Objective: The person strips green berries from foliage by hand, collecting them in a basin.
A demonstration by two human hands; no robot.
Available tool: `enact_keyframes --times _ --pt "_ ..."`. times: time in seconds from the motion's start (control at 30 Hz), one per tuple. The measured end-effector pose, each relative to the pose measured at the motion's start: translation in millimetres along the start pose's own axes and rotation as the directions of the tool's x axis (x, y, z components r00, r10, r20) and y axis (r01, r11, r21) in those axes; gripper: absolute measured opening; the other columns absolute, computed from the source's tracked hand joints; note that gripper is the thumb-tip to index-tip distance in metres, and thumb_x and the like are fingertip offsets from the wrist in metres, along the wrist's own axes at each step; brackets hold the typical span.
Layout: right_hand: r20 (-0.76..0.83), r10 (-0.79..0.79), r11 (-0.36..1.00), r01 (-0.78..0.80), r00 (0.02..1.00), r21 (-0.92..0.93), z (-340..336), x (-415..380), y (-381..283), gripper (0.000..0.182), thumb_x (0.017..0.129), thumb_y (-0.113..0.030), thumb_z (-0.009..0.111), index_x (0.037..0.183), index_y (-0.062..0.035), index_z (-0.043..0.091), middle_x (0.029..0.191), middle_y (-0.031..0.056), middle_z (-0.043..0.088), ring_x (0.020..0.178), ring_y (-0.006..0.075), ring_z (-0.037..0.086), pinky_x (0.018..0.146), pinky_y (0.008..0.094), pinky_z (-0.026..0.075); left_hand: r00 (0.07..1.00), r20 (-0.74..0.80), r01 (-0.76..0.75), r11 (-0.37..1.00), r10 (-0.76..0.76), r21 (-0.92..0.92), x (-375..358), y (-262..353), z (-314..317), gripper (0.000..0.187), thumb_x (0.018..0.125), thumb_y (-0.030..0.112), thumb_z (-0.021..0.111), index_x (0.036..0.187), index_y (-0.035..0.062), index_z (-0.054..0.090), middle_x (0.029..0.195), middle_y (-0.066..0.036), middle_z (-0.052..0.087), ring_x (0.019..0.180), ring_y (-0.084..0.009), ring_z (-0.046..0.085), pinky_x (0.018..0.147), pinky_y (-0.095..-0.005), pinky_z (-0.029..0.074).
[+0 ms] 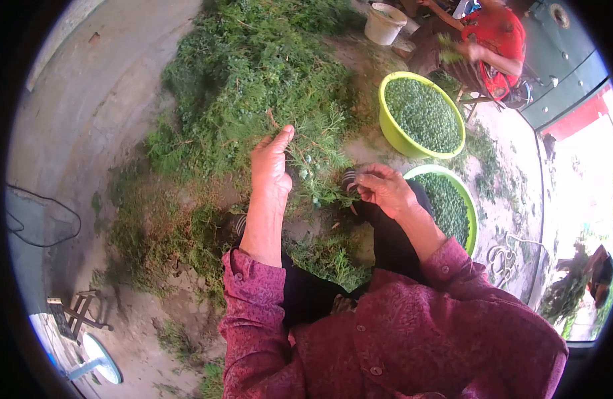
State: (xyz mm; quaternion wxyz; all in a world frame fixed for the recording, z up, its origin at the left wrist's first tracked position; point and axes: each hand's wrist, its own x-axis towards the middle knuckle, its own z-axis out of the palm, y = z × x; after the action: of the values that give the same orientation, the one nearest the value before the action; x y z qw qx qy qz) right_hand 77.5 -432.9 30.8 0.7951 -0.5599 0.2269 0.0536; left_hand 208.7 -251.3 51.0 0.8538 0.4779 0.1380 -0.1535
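Note:
My left hand (273, 159) is closed around the stem of an evergreen sprig (316, 149) with flat, scaly foliage and small pale blue-green cones. The sprig spreads to the right of the thumb, in front of the big heap of cut branches (246, 86). To its right, my right hand (386, 191) has its fingers curled together in a pinch beside the sprig's lower tips; what lies in the fingers is hidden. Just beyond the right hand stand a yellow-green basin (391, 130) and a light green basin (474, 223), both full of small green cones.
A person in a red top (496, 40) sits at the upper right, handling a sprig. A white bucket (384, 26) stands near them. Loose trimmings (166, 239) cover the ground around my feet. A folding stool (80, 316) and a black cable (60, 206) are at left.

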Motion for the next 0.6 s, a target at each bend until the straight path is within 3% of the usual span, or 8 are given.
enact_keyframes --times 0.17,0.23,0.33,0.4,0.47,0.6 --pt "-0.002 -0.200 0.958 0.195 0.980 -0.212 24.9 14.3 -2.6 0.023 0.075 -0.013 0.067 0.091 0.0001 0.057 0.073 0.0033 0.057 0.061 0.0094 0.053 0.055 0.0224 0.045 0.997 0.000 0.073 0.997 -0.073 0.025 -5.9 -0.7 6.0 0.040 0.067 0.021 0.075 0.096 0.0010 0.057 0.110 -0.015 0.054 0.115 -0.0234 0.037 0.098 -0.0469 0.016" --pt "-0.098 -0.172 0.983 0.164 0.980 -0.082 33.5 18.5 -2.0 0.029 0.074 -0.015 0.069 0.094 0.0018 0.056 0.071 0.0028 0.056 0.060 0.0088 0.052 0.052 0.0219 0.042 0.997 0.014 0.074 0.997 -0.074 0.028 -4.8 0.6 4.5 0.042 0.066 0.021 0.076 0.097 0.0006 0.056 0.115 -0.017 0.051 0.117 -0.0248 0.035 0.099 -0.0470 0.015" --pt "-0.006 -0.192 0.981 0.191 0.981 -0.041 32.9 16.1 -6.6 0.032 0.075 -0.015 0.068 0.099 0.0010 0.053 0.074 0.0042 0.057 0.061 0.0099 0.053 0.051 0.0220 0.041 0.994 0.016 0.112 0.992 -0.113 0.063 0.8 -3.5 -0.2 0.042 0.068 0.024 0.073 0.102 0.0051 0.058 0.123 -0.014 0.048 0.125 -0.0267 0.025 0.101 -0.0498 0.009" --pt "0.036 -0.197 0.980 0.198 0.980 -0.029 36.3 12.5 -12.4 0.032 0.075 -0.014 0.068 0.099 0.0005 0.053 0.075 0.0046 0.057 0.062 0.0108 0.054 0.051 0.0224 0.041 0.999 -0.002 0.049 0.996 -0.049 0.070 6.8 -6.8 -2.9 0.039 0.067 0.022 0.075 0.095 0.0015 0.057 0.113 -0.016 0.053 0.116 -0.0233 0.037 0.097 -0.0474 0.017" --pt "0.012 -0.175 0.972 0.171 0.984 0.162 43.2 9.9 -16.4 0.025 0.076 -0.012 0.067 0.094 -0.0016 0.054 0.073 0.0046 0.057 0.060 0.0128 0.054 0.051 0.0238 0.042 0.999 0.024 0.047 0.997 -0.048 0.061 -1.3 -2.6 0.4 0.036 0.068 0.022 0.075 0.093 0.0015 0.058 0.111 -0.015 0.054 0.115 -0.0229 0.037 0.097 -0.0463 0.017" --pt "-0.098 -0.090 0.941 0.117 0.991 0.318 53.0 9.4 -19.1 0.017 0.077 -0.010 0.065 0.088 -0.0025 0.055 0.071 0.0045 0.057 0.058 0.0140 0.054 0.050 0.0247 0.041 0.995 0.020 0.095 0.994 -0.096 0.055 -10.8 5.0 7.8 0.027 0.070 0.018 0.073 0.088 0.0021 0.060 0.100 -0.011 0.059 0.107 -0.0198 0.044 0.095 -0.0389 0.023"
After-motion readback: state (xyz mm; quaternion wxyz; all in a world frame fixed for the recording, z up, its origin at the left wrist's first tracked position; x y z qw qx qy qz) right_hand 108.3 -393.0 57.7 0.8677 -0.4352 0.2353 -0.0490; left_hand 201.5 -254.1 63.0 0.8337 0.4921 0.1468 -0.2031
